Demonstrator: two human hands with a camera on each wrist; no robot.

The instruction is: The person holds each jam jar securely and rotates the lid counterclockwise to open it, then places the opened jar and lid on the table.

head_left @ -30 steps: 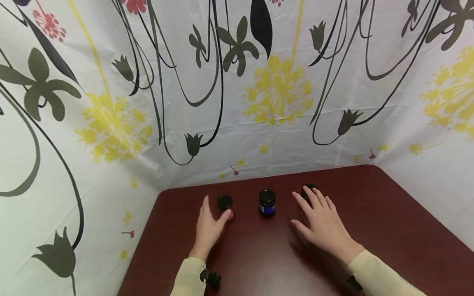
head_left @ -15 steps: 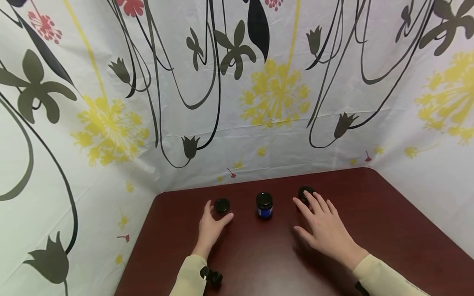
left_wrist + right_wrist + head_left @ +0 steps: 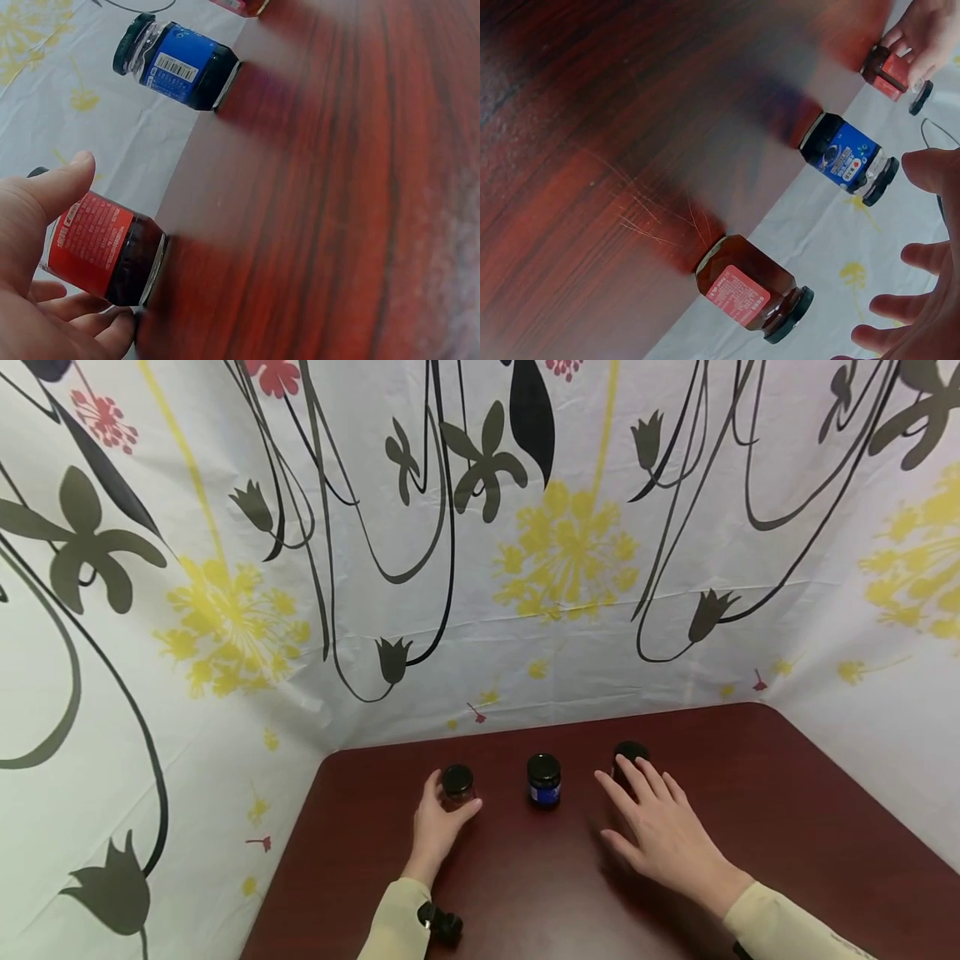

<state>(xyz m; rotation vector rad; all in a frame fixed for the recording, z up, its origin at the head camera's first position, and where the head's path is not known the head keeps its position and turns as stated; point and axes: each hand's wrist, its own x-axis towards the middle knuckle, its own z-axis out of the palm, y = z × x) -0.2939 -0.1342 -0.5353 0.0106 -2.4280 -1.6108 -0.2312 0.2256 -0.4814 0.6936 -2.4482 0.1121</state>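
The red-labelled jar [image 3: 94, 244] is bracketed by the left hand [image 3: 437, 828], the thumb being held apart on the near side and the fingers being curved around the far left side and lower part; whether any pressure is applied cannot be told. The fingers of the right hand [image 3: 667, 843] are spread, with the thumb held well out, and nothing is held by them. In the right wrist view a gap is seen between these fingertips and a pink-labelled jar [image 3: 746, 281], whose dark lid is partly covered by them in the head view. Between the two hands a blue-labelled jar [image 3: 543, 782] is left untouched; a barcode is shown on its label in the left wrist view. All three jars are topped with dark lids and are stood upright in a loose row on the table [image 3: 540, 877], toward its far edge, the red-labelled one being placed at the left end. Both forearms are covered by pale yellow sleeves [image 3: 400, 917], and a small black device [image 3: 444, 925] is worn at the left wrist. Beyond the table, a white sheet [image 3: 480, 602] is printed with yellow, red and grey-green flowers.
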